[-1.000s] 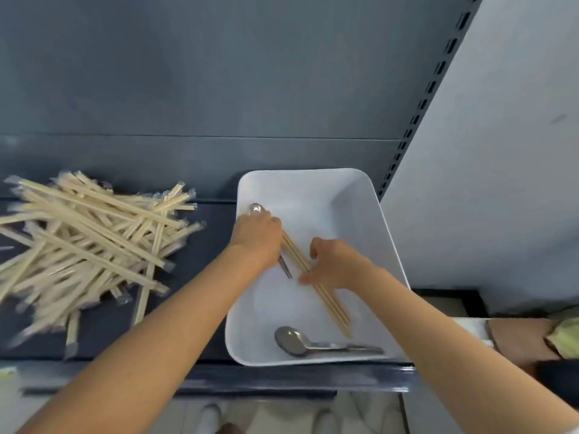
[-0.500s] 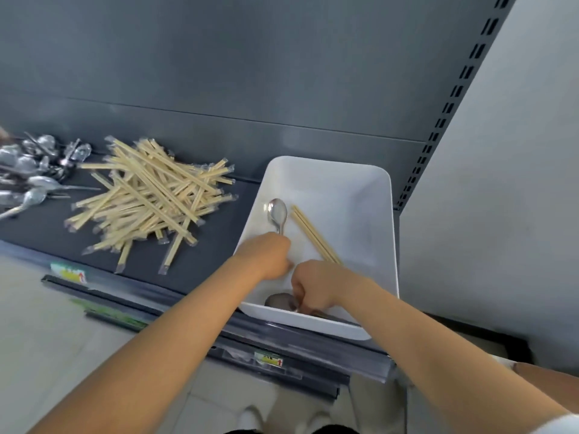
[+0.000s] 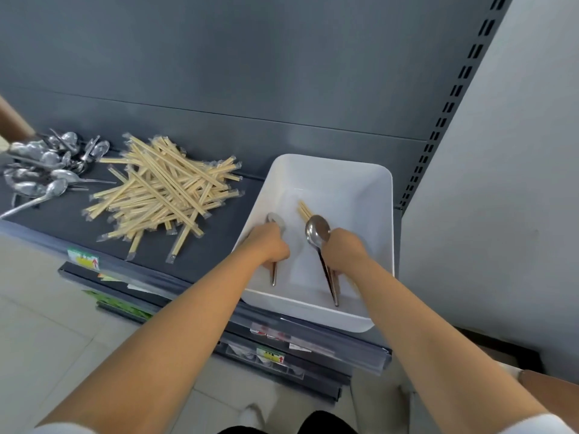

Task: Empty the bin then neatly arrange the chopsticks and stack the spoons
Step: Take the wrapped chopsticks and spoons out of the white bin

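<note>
A white bin (image 3: 376,195) sits on the dark shelf at the right. Inside it my left hand (image 3: 268,242) grips a metal spoon (image 3: 275,220), whose handle sticks out below my fist. My right hand (image 3: 344,249) grips a second spoon (image 3: 318,228) together with a wrapped pair of chopsticks (image 3: 303,209). Both fists are curled over the bin's floor. A loose pile of wrapped chopsticks (image 3: 163,192) lies on the shelf left of the bin. Farther left is a heap of metal spoons (image 3: 47,170).
The dark shelf (image 3: 219,245) has a grey back panel and a slotted upright (image 3: 438,120) at the right, beside a pale wall. Price-tag rails (image 3: 269,352) run along the shelf front. A brown object (image 3: 12,120) shows at the far left edge.
My right hand has lifted the spoon from the bin's near end and holds it with the chopsticks. My left hand keeps its spoon. The view has panned left, showing the spoon heap.
</note>
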